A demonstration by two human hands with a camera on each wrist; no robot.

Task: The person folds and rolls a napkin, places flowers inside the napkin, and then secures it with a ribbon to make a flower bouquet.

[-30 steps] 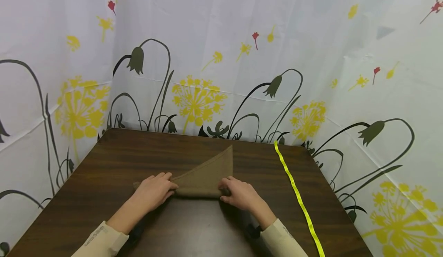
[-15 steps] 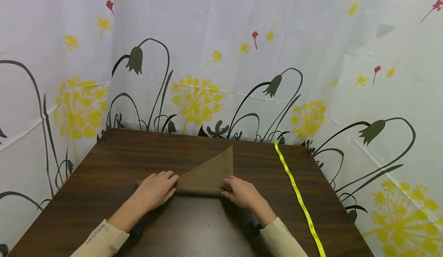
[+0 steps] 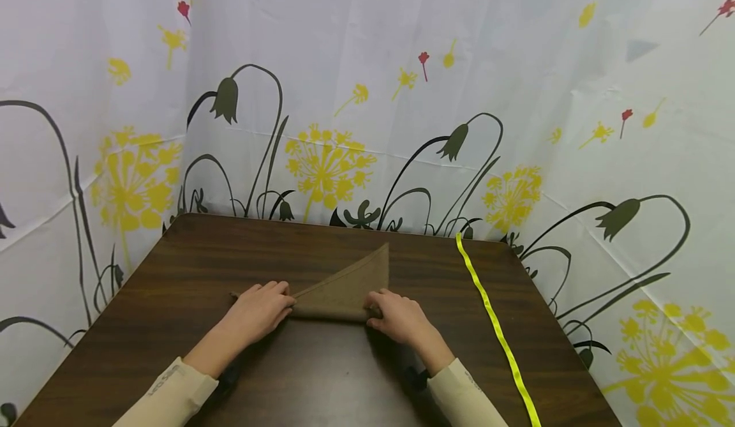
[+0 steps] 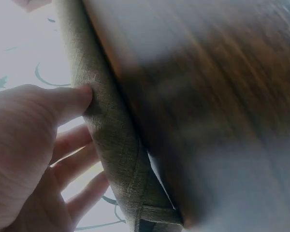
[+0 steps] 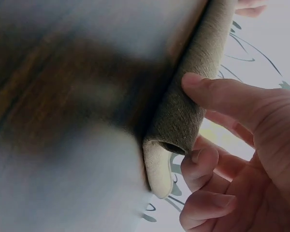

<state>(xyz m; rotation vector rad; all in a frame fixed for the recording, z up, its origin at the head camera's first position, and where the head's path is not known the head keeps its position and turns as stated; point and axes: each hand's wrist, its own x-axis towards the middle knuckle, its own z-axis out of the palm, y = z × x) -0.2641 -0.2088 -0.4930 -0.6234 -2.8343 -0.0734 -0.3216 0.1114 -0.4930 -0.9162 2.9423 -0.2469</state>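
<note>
A brown cloth (image 3: 350,290) lies on the table, its near side rolled into a tube and a flat triangular flap pointing away at the right. My left hand (image 3: 259,311) holds the left part of the roll. In the left wrist view its thumb presses the near side of the rolled cloth (image 4: 111,130), with the fingers along the far side. Toward the right end, my right hand (image 3: 399,317) grips the roll between thumb and curled fingers. The right wrist view shows the open, hollow end of the rolled cloth (image 5: 176,121) just beside those fingers, with a loose layer hanging below.
A long yellow strip (image 3: 491,315) runs down the right side of the dark wooden table (image 3: 201,254). Behind and around the table hangs a white curtain (image 3: 344,50) printed with flowers.
The rolled near edge of the cloth has moved slightly away from me, both hands staying on it. The fingers shift a little along the roll; the yellow strip lies as before.
</note>
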